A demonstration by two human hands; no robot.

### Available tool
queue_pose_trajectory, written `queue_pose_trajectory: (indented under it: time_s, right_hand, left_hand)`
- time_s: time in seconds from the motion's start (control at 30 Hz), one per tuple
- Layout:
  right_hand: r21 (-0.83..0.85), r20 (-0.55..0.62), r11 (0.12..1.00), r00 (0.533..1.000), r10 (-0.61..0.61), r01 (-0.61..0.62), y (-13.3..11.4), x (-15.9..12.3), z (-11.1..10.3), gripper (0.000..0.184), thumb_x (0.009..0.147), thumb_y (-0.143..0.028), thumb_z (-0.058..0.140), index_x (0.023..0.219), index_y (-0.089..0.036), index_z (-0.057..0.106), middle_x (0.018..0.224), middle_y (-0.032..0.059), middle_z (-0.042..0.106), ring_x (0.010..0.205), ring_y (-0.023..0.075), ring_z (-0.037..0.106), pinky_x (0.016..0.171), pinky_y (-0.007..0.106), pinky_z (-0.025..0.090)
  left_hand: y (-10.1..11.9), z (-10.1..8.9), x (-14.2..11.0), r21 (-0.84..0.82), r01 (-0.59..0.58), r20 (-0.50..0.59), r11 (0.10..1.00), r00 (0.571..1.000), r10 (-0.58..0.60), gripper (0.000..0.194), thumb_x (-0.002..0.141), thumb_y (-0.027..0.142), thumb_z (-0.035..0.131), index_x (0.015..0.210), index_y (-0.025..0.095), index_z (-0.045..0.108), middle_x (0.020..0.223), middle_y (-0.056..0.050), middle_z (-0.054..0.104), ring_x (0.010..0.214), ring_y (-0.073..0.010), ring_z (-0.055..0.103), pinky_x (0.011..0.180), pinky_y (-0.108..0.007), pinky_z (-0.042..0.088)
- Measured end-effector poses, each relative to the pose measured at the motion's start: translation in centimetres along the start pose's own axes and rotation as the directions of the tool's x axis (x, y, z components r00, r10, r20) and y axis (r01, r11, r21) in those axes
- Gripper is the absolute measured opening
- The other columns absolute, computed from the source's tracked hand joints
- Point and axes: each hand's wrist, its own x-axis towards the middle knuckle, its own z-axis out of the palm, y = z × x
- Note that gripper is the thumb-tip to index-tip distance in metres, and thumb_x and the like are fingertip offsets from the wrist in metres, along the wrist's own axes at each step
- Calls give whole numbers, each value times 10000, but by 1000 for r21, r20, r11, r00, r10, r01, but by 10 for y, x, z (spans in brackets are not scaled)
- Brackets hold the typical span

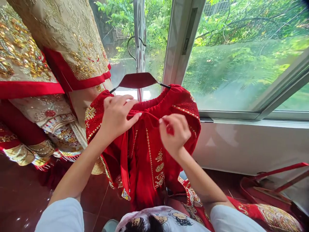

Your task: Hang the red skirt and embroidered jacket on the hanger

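A red skirt (138,154) with gold beading and a gathered waistband hangs from a hanger (137,80) with a dark red middle piece and a metal hook. My left hand (118,114) lies over the left part of the waistband, fingers and thumb apart. Its thumb tip is beside a thin red drawstring (151,114) at the waist's middle. To the right, my right hand (175,132) is curled, with thumb and forefinger pinched at the drawstring's end. A wider red strip (125,161) dangles below my left hand.
Beaded cream and red garments (79,42) hang close on the left. Behind the hanger stands a metal pole (139,25) before a sliding window (241,74). Red embroidered cloth (272,214) and a red-framed object (267,190) lie at lower right.
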Motion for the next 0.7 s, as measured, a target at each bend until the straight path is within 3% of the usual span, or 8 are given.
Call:
queue_pose_trajectory:
  time_s: [0.1, 0.2, 0.33, 0.43, 0.53, 0.6, 0.7]
  right_hand:
    - [-120, 144, 984, 983, -111, 129, -6, -23, 26, 140, 886, -243, 545, 824, -189, 658, 781, 66, 665, 704, 160, 600, 642, 269, 451]
    - [-232, 110, 966, 990, -88, 111, 0, -24, 48, 184, 914, -263, 506, 906, -150, 650, 834, 86, 661, 722, 163, 600, 612, 261, 427]
    - [-330, 148, 908, 964, -220, 258, 5, -8, 52, 201, 919, -246, 474, 798, -161, 610, 752, 45, 621, 611, 123, 529, 519, 239, 335]
    - [-372, 251, 819, 897, -364, 437, 0, 3, 46, 259, 903, -198, 459, 663, -176, 552, 635, 9, 558, 508, 102, 431, 476, 255, 236]
    - [-347, 287, 745, 820, -494, 570, -2, 10, 44, 278, 883, -157, 455, 615, -181, 524, 554, -12, 505, 476, 102, 384, 476, 266, 209]
    - [-336, 261, 727, 801, -539, 599, 1, 10, 43, 295, 878, -146, 457, 590, -183, 506, 527, -21, 485, 465, 100, 366, 475, 266, 210]
    - [-306, 220, 747, 807, -548, 591, 9, -1, 39, 338, 877, -134, 462, 543, -185, 454, 493, -31, 453, 450, 93, 340, 481, 256, 227]
  left_hand:
    - [-1, 7, 12, -43, -60, 298, 997, 952, 71, 250, 907, 331, 484, 951, 177, 676, 987, -65, 712, 957, -229, 601, 1005, -437, 269]
    - [-10, 10, 19, -133, -79, 435, 988, 891, 130, 326, 941, 294, 390, 868, 163, 679, 916, -54, 727, 872, -198, 604, 969, -405, 282]
    - [-19, 7, 21, -258, -74, 455, 963, 870, 189, 342, 938, 357, 385, 887, 185, 675, 965, -26, 721, 891, -188, 589, 947, -393, 269]
    - [-20, 6, 22, -251, -68, 474, 966, 861, 183, 343, 928, 359, 378, 868, 183, 667, 907, -15, 713, 850, -184, 581, 934, -401, 256]
    - [-19, 7, 22, -253, -76, 473, 964, 860, 192, 336, 922, 353, 377, 862, 185, 661, 874, -9, 706, 832, -182, 573, 914, -399, 248]
    - [-20, 9, 22, -281, -76, 462, 957, 863, 205, 339, 921, 375, 386, 857, 189, 662, 870, -6, 705, 825, -179, 565, 897, -391, 247]
    - [-24, 14, 20, -313, -58, 435, 948, 878, 197, 328, 912, 398, 419, 840, 195, 666, 830, 3, 700, 794, -172, 549, 887, -384, 246]
